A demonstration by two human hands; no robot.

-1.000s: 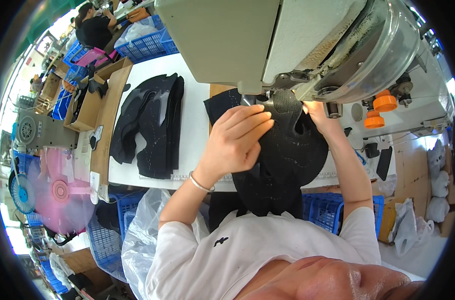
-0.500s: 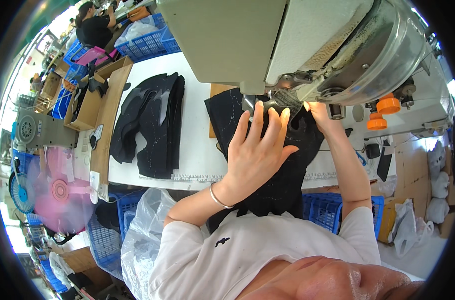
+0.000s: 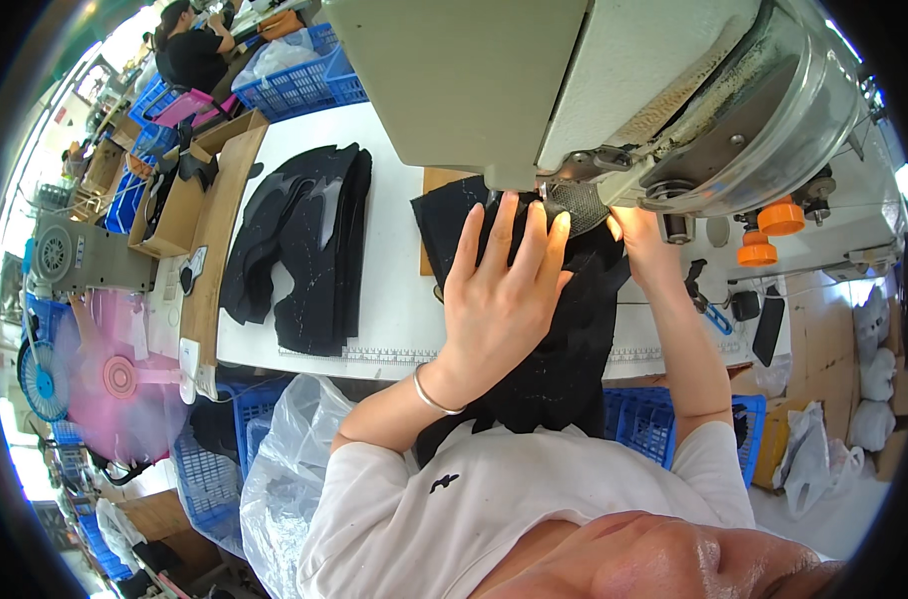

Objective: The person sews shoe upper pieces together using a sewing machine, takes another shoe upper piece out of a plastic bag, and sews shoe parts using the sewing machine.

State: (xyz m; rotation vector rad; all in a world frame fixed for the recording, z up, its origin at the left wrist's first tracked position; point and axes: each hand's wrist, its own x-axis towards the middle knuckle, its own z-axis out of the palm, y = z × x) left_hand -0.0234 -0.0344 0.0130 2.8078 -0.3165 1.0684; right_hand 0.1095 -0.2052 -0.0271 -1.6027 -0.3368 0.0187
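Note:
Beneath the head of a sewing machine [image 3: 464,90], a black fabric piece [image 3: 574,329] with pale stitch lines hangs over the table's near edge toward my lap. My left hand [image 3: 504,290] lies flat on it, fingers spread and tips close to the presser foot area. A dark grey mesh patch [image 3: 579,207] shows just right of those fingertips. My right hand [image 3: 645,250] is at the right edge of the black fabric, beside the mesh; its thumb and fingers pinch the edge, partly hidden by the machine. The needle is hidden.
A stack of curved black fabric pieces [image 3: 309,250] lies on the white table [image 3: 394,309] at left. Right of my hand are a blue-handled tool [image 3: 715,317] and a black flat object [image 3: 768,324]. A pink fan [image 3: 119,374] stands at left; blue crates [image 3: 638,424] sit below. Another person [image 3: 189,55] works far left.
My left hand has shifted slightly left, and my right hand has moved a little down. The black fabric's right side has drawn in, uncovering more of the blue-handled tool and table.

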